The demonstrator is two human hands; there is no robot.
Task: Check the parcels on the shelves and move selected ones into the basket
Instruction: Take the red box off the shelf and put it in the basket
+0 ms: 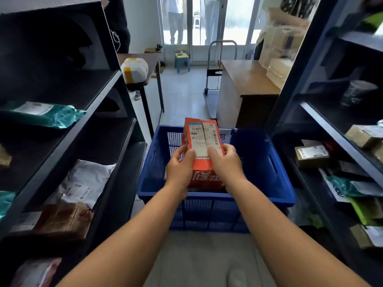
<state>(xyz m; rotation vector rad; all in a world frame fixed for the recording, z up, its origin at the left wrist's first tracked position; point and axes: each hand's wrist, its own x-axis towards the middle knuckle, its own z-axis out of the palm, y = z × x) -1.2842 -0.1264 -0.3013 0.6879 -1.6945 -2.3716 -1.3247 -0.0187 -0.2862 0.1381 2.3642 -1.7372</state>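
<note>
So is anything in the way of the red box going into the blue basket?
Nothing visible is. Both hands, left hand and right hand, hold the red box right over the open blue basket, with only open space below it.

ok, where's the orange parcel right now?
Centre of the head view: the orange parcel is held between the left hand and right hand, over the blue basket on the aisle floor.

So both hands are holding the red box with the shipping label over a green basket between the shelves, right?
Not quite: the basket is blue, not green. The head view shows the left hand and the right hand holding the red box with the shipping label over it, between the shelves.
</note>
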